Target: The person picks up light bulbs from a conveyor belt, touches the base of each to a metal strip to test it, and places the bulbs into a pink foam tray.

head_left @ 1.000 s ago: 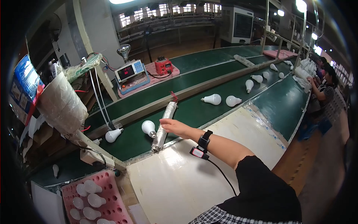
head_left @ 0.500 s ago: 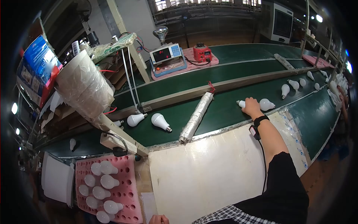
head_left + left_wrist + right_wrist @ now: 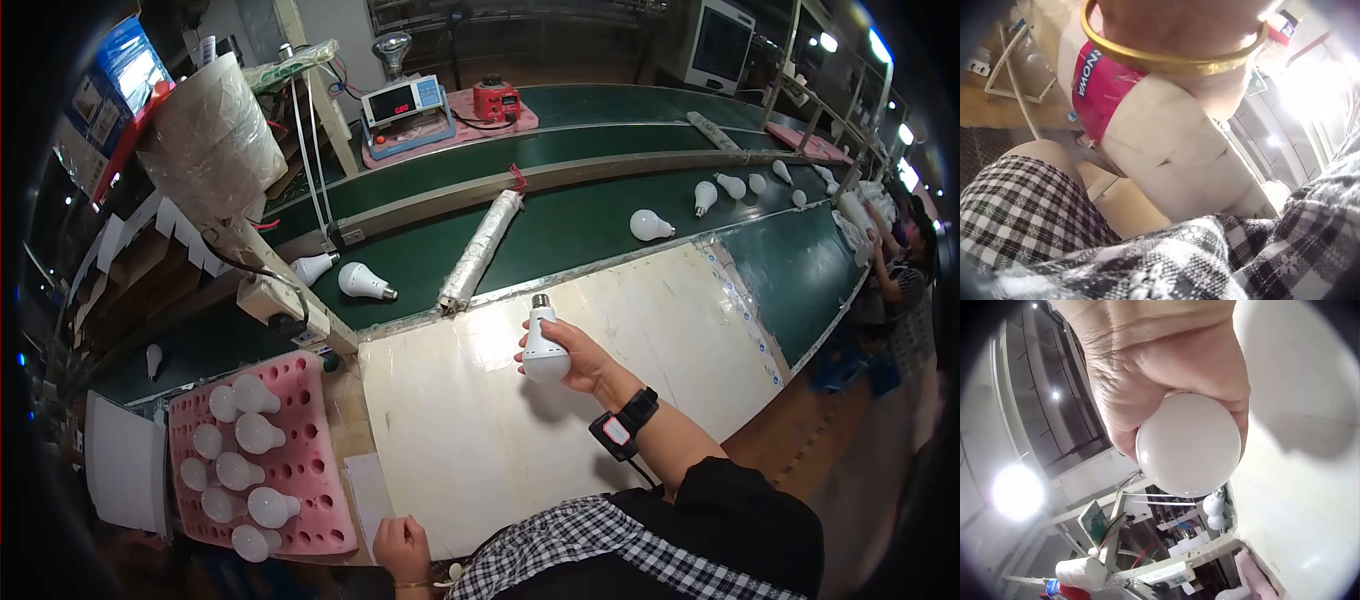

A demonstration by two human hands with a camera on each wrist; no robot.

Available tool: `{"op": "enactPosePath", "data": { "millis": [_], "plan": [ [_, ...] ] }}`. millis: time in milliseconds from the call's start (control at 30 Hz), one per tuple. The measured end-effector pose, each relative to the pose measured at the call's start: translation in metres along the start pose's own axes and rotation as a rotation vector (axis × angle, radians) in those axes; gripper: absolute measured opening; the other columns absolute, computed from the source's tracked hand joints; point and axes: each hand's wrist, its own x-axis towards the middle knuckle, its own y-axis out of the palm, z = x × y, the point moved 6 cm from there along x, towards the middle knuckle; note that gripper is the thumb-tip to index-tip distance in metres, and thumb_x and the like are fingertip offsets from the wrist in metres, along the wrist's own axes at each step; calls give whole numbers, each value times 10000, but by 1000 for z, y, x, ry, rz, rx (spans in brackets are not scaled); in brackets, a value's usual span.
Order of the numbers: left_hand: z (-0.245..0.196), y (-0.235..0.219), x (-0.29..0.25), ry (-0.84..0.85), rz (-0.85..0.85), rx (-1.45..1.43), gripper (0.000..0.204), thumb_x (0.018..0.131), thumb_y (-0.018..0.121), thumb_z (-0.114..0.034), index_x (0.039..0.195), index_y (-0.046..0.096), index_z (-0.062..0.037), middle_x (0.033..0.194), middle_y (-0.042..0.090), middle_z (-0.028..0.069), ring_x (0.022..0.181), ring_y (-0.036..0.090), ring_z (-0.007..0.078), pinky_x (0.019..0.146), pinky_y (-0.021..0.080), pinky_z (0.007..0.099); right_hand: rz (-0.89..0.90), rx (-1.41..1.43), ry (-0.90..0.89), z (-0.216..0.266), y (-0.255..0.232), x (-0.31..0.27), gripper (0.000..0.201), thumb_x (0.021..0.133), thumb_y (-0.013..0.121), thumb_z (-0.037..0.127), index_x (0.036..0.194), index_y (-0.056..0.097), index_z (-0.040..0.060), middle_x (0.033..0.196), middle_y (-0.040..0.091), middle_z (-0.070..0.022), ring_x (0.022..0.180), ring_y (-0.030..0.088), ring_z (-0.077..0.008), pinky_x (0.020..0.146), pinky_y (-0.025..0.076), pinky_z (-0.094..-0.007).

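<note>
My right hand (image 3: 580, 360) grips a white bulb (image 3: 546, 362) above the pale board (image 3: 455, 420), fingers round its body, metal cap up and round globe down. Seen from the right wrist, the globe (image 3: 1189, 445) sits against the palm of the hand (image 3: 1166, 369), which hides the cap. My left hand (image 3: 402, 548) rests by the board's near edge, its fingers loosely bent and no object visible in it. A gold bangle (image 3: 1179, 64) circles the left wrist in the left wrist view; the fingers are hidden there.
A pink foam tray (image 3: 316, 425) with several bulbs stands at the left. On the green belt (image 3: 580, 212) lie several more bulbs and a wrapped bar (image 3: 480, 250). Behind are a meter (image 3: 403, 101) and a red device (image 3: 496, 100). A post (image 3: 320, 325) rises near the tray.
My right hand has taken a bulb from the belt and brought it back over the board, turning it cap up. More of my left hand has come into view, and the head view has shifted.
</note>
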Motion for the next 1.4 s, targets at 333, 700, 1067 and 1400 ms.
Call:
{"op": "enactPosePath", "data": {
  "millis": [333,700,1067,1400],
  "plan": [
    [3,0,-2,45,-28,1,174,799,622,-63,685,492,-47,642,475,108,573,495,315,513,380,420,-33,46,137,-33,-3,-9,431,905,522,245,1244,452,-11,996,616,-140,925,664,-297,766,577,-464],
    [4,0,-1,11,-8,-2,176,804,627,-77,688,497,-52,641,475,103,567,498,303,507,379,410,-54,55,131,-37,-3,0,334,889,547,189,1168,475,19,976,611,-153,879,671,-317,708,593,-471],
    [-19,-14,3,79,-10,13,139,866,605,-96,741,566,-50,681,517,157,617,515,365,548,417,454,-40,-75,127,-25,9,17,349,916,538,215,1196,477,16,961,633,-120,901,667,-296,747,570,-429],
    [-22,-13,4,71,-5,48,177,858,588,-47,694,521,-34,665,496,160,607,503,355,539,418,449,15,-522,-286,76,27,122,541,953,588,252,1392,387,8,1299,541,-139,1182,544,-247,1003,440,-394]
  ]
}}
